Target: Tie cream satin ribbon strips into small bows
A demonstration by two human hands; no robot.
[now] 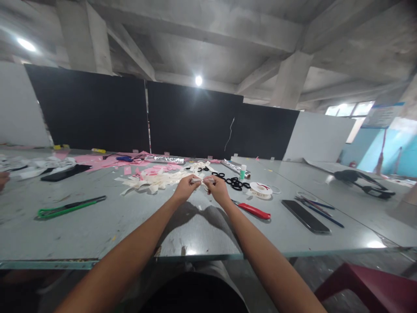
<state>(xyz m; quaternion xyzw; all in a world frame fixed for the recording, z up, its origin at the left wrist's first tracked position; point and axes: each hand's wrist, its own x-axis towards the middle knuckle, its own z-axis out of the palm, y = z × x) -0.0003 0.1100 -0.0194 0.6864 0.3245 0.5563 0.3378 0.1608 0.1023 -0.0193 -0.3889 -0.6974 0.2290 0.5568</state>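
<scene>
My left hand (186, 188) and my right hand (217, 188) meet over the middle of the grey table. Fingertips of both hands pinch a small white strip (196, 179), its ends partly hidden by the fingers; whether it is paper or ribbon I cannot tell. Just left of my hands lies a loose heap of cream strips (151, 183). Beyond my right hand are several black rings (236, 183) and a glue stick (243, 172) with a green label. A spool of cream ribbon (260, 189) lies farther right. The red-handled cutter (254, 211) rests beside my right forearm.
A green cutter (70, 208) lies at left, a dark phone (305, 216) at right near slim blue tools (322, 211). Pink sheets (94, 162) spread along the back, before black panels (195, 119). Another person's hand (3, 179) shows at the left edge. Headphones (365, 180) sit far right.
</scene>
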